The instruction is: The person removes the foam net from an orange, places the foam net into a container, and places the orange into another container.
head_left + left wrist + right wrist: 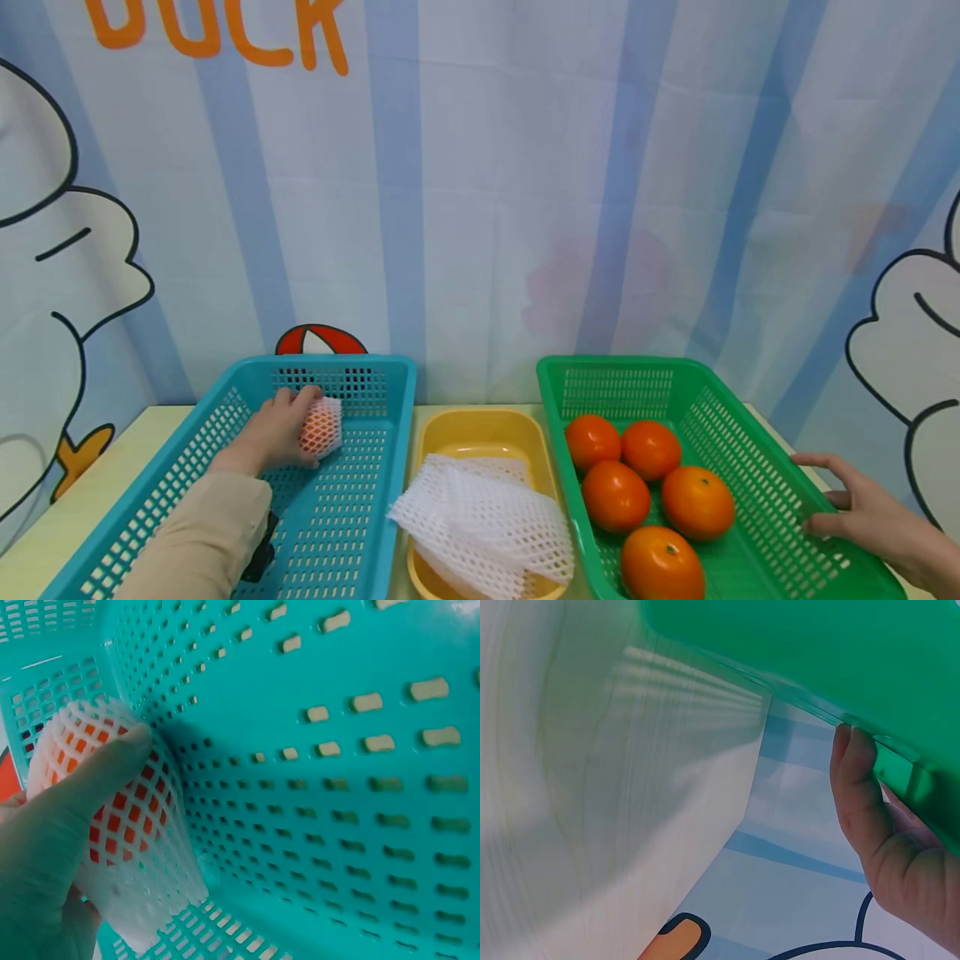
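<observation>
In the head view, my left hand [281, 429] holds an orange [321, 429] wrapped in a white foam net sleeve, inside the blue basket [405, 467] near its far end. The left wrist view shows the thumb across the net sleeve [142, 885], whose loose end hangs past the fruit near the basket's perforated surface. My right hand [862, 508] grips the right rim of the green basket [757, 433], its thumb on the inner side. Several bare oranges [697, 502] lie in that basket, mostly along its left side.
Between the baskets stands a yellow tray [480, 421] with white foam net sleeves [487, 521] piled in it and overhanging its sides. All three containers stand on a pale wooden table [168, 421]. A striped curtain [480, 208] with cartoon prints hangs behind.
</observation>
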Available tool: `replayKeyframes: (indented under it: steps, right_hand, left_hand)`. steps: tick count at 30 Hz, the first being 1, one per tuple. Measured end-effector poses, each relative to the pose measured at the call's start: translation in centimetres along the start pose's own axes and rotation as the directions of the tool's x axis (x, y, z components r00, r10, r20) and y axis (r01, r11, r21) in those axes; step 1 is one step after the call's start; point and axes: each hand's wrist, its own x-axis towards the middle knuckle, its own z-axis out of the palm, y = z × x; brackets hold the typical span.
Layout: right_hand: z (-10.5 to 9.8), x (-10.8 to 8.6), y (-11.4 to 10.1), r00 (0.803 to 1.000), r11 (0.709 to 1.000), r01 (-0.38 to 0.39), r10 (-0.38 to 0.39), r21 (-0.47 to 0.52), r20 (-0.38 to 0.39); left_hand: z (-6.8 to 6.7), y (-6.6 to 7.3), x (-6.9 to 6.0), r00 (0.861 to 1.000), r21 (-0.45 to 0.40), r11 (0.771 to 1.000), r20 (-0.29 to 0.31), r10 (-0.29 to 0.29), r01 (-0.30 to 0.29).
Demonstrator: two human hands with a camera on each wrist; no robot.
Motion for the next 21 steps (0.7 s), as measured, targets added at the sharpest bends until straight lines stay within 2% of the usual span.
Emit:
replayKeyframes:
  steps: [5,11,21]
  right_hand:
    - [0.23,-0.04,-0.27,1.0,1.0,-0.003,0.003,-0.008,0.005]
    - [0.36,-0.23,-0.45,1.0,0.999,-0.007,0.007,-0.044,-0.014]
    - [0.27,-0.04,-0.13,1.0,1.0,0.004,-0.005,-0.031,-0.012]
  left_hand:
    - [0.16,-0.46,-0.12,1.0,-0.042,0.999,-0.003,-0.002,0.001]
    - [-0.1,-0.13,-0.13,1.0,-0.034,0.999,0.014,0.019,-0.018]
    - [-0.33,0.08,0.11,0.998,-0.016,1.0,0.066,-0.008,0.009]
